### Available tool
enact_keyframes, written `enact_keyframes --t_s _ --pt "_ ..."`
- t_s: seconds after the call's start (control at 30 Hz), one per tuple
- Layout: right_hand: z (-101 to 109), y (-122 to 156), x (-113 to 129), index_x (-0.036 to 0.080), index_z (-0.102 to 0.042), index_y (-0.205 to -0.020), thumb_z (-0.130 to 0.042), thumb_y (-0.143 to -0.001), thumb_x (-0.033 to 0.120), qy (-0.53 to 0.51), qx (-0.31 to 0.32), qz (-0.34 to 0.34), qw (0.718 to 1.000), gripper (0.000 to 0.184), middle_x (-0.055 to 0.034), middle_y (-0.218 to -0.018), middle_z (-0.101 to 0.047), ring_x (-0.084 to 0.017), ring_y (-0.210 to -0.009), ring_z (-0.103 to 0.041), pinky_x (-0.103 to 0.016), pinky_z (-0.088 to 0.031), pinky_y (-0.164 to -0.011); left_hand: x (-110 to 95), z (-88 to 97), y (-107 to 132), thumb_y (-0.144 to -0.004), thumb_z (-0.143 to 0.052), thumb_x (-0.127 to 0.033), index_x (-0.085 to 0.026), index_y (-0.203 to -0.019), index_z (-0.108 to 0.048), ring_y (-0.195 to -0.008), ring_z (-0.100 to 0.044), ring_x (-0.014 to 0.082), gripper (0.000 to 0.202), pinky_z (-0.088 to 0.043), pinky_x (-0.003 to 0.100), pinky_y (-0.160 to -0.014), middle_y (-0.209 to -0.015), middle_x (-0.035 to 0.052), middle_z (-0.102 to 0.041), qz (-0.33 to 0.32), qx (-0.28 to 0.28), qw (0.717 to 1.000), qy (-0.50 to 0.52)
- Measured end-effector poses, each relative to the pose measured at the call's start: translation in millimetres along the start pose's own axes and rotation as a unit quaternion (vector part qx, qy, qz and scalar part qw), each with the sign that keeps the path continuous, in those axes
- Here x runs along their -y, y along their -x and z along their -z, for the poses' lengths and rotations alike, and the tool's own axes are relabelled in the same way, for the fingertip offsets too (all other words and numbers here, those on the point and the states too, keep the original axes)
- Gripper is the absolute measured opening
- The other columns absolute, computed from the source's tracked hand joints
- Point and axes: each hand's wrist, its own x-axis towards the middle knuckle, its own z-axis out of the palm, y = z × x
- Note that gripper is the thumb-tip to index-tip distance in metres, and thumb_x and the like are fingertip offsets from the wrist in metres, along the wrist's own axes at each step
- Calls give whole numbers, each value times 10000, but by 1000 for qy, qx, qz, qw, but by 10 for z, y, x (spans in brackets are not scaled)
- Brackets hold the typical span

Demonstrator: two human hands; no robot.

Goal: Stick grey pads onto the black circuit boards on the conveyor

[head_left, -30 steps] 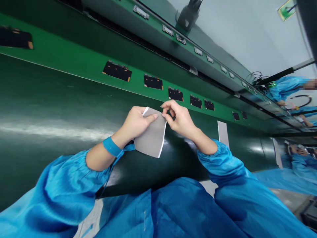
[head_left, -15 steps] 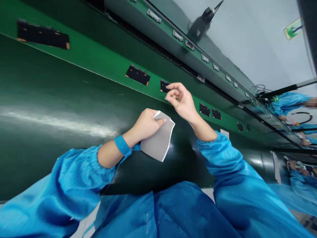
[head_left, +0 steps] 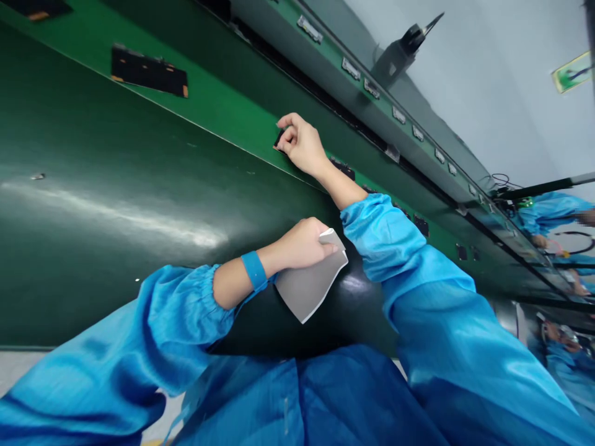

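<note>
My left hand (head_left: 302, 244) is closed on a grey sheet (head_left: 309, 285) with white edges, held above the dark green belt (head_left: 116, 204) close to my body. My right hand (head_left: 301, 144) reaches forward to the bright green strip (head_left: 218, 111) and rests, fingers curled, on a small black board (head_left: 279, 139) lying there. The hand covers most of that board. A second black board (head_left: 149, 70) with orange corners lies on the same strip to the left. Both arms wear blue sleeves, and a blue band is round my left wrist.
More black boards (head_left: 421, 224) sit further right along the green strip. A rail with small white labels (head_left: 353, 69) runs behind it, beside a black device (head_left: 404, 43). Other people in blue coats (head_left: 553, 204) work at the far right.
My right hand left the grey sheet and reached up and forward onto a black board on the green strip. My left hand kept the sheet. The view swung to the right.
</note>
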Motion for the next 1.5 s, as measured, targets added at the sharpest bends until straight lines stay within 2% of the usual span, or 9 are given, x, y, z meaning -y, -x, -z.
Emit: enact_keyframes --t_s 0.17,0.37,0.67,0.97,1.07,1.17,1.3,1.4,1.5 --pt "75 97 33 216 -564 -1184 -591 -868 62 82 16 22 996 353 -19 -902 -755 -208 -935 -722 -336 -537 -915 -16 -24 -3 -808 -691 -291 -181 -579 -526 -614 -456 133 303 -292 289 -581 -576 -24 -537 -12 6 1000 -12" --pt "132 164 44 209 -549 -1220 -554 -890 59 147 24 16 989 362 -38 -947 -764 -237 -941 -722 -367 -527 -908 -36 -15 0 -816 -675 -256 -194 -555 -409 -599 -433 122 378 -264 290 -569 -561 -32 -506 -27 10 999 -26" --pt "267 254 -40 196 -566 -1221 -590 -930 178 185 45 20 981 293 -66 -941 -745 -277 -994 -699 -413 -520 -960 -65 -12 8 -818 -688 -217 -193 -563 -433 -611 -462 132 361 -266 292 -562 -578 -25 -523 -8 11 999 -33" --pt "248 431 -32 255 -539 -1174 -608 -979 290 202 25 -28 979 210 -103 -975 -694 -340 -1018 -657 -512 -536 -991 -62 -15 -8 -821 -706 -220 -187 -580 -477 -630 -468 139 334 -290 295 -586 -594 -26 -537 -11 10 999 -42" --pt "177 432 -160 251 -519 -1152 -653 -956 303 183 3 -38 982 243 -110 -953 -652 -368 -1015 -663 -549 -542 -959 -76 -10 -1 -820 -706 -223 -184 -579 -504 -634 -481 144 317 -309 297 -595 -597 -20 -556 -14 14 999 -38" --pt "160 370 -341 240 -501 -1149 -752 -882 280 161 -14 -54 985 369 -102 -915 -620 -384 -977 -677 -565 -560 -896 -74 -6 3 -822 -712 -238 -167 -614 -596 -645 -514 152 249 -336 294 -609 -630 -6 -608 -3 16 999 -29" --pt "337 247 -529 224 -508 -1103 -870 -708 163 143 -11 -118 983 540 -76 -855 -611 -386 -920 -679 -581 -579 -866 -51 -5 1 -834 -712 -290 -145 -725 -707 -673 -578 177 182 -356 292 -603 -701 27 -687 8 21 999 -32" --pt "533 226 -605 221 -515 -1088 -914 -648 167 64 12 -181 981 597 -42 -839 -609 -318 -838 -668 -533 -605 -806 -36 -8 -1 -836 -703 -313 -141 -748 -720 -676 -601 185 194 -362 290 -587 -721 42 -706 14 29 999 -44" --pt "665 310 -655 225 -495 -1204 -885 -701 207 -20 30 -213 976 636 17 -775 -579 -215 -671 -592 -446 -590 -672 -24 -15 3 -840 -694 -326 -143 -744 -714 -676 -609 185 208 -363 285 -577 -725 44 -708 17 36 998 -44"
